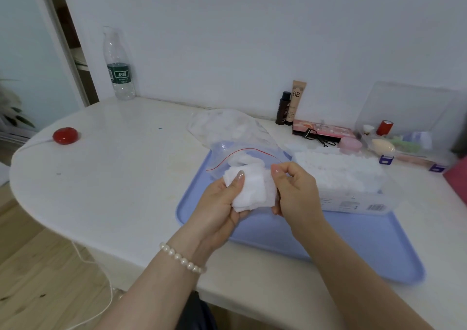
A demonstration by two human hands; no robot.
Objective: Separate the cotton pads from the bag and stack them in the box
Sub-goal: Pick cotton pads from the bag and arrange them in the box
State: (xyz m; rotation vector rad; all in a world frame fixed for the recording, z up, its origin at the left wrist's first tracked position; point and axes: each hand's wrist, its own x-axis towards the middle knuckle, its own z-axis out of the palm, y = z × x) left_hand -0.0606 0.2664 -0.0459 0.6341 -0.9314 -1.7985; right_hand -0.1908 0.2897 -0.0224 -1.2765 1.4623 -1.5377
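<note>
Above the blue tray [353,241], your left hand [222,203] and right hand [295,190] both pinch a clump of cotton pads [252,190] beside the box [348,185].

White wall [252,26] (plain), wooden floor [38,266].

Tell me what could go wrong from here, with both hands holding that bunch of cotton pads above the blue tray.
1. The left hand and right hand pinch a loose clump of white cotton pads; some could slip onto the light blue plastic tray.
2. The clear plastic box already looks full of stacked pads, so new ones may topple the pile.
3. The clear zip bag with the red seal line lies open close behind, and could get dragged.
</note>
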